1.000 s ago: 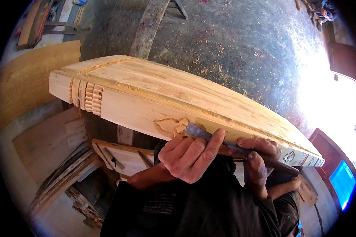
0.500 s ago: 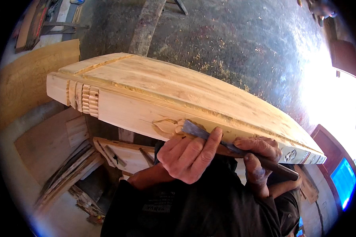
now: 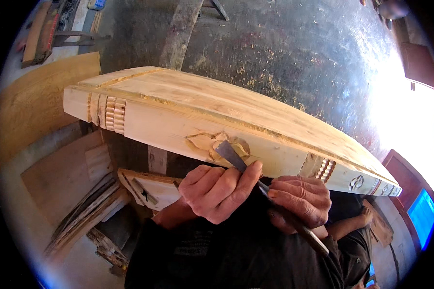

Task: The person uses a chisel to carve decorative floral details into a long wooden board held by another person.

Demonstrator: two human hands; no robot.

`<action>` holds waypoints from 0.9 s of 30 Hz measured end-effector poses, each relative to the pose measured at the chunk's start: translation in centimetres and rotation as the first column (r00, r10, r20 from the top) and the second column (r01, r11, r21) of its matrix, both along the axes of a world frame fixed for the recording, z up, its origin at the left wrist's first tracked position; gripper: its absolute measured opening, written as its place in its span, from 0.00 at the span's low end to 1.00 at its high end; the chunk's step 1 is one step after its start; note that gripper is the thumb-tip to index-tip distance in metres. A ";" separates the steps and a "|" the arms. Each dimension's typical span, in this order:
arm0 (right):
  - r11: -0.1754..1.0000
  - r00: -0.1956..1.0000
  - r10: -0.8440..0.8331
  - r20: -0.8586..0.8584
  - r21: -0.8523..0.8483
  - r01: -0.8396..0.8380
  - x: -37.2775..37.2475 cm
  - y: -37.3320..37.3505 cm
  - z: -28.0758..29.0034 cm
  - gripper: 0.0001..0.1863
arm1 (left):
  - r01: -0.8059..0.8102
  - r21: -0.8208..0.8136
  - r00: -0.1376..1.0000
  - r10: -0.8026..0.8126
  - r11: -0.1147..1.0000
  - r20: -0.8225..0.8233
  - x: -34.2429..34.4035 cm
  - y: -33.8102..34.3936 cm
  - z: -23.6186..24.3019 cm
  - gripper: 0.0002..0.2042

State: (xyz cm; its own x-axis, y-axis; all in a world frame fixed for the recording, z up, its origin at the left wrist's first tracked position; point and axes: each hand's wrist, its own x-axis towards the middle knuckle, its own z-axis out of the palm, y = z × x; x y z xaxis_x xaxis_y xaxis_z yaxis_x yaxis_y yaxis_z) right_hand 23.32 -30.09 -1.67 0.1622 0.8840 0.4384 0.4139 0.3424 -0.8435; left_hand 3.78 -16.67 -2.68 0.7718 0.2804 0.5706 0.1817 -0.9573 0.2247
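Observation:
A long pale wooden panel (image 3: 255,115) lies across the view in front of me, its thick near edge facing me. On that edge is a carved flower-like motif (image 3: 207,141). The flat blade of a chisel (image 3: 230,154) points up and left, its tip over the motif's petals. My left hand (image 3: 216,193) is closed, pinching the blade between thumb and forefinger just below the panel's edge. Lower and to the right, my right hand (image 3: 301,200) wraps round the chisel's shank and handle, whose end sticks out beneath it. Part of the motif is behind the blade.
Ribbed carved bands (image 3: 115,114) mark the edge at the left, with others at the right. Wood strips (image 3: 89,212) are stacked at lower left, near a pale board with tools (image 3: 149,190). Wood chips are scattered on the dark floor (image 3: 275,58). A blue panel (image 3: 421,217) stands far right.
The chisel has tilted more steeply, its handle end swinging down and left. My right hand has moved down and left with it, uncovering a ribbed band; my left hand has shifted slightly left.

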 end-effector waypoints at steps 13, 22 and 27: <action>0.874 0.891 -0.414 0.185 -0.195 0.446 -10.3 0.8 4.0 0.18 | 0.472 -0.094 0.873 -0.480 0.876 -0.084 -2.1 7.8 2.8 0.13; 0.637 0.683 -0.662 0.310 -0.248 0.730 -17.6 4.0 5.3 0.18 | 0.616 -0.117 0.774 -0.626 0.779 -0.096 -2.7 11.7 2.5 0.12; 0.565 0.609 -0.723 0.326 -0.227 0.793 -18.8 4.8 4.7 0.18 | 0.625 -0.137 0.761 -0.639 0.769 -0.115 -2.7 11.9 2.1 0.13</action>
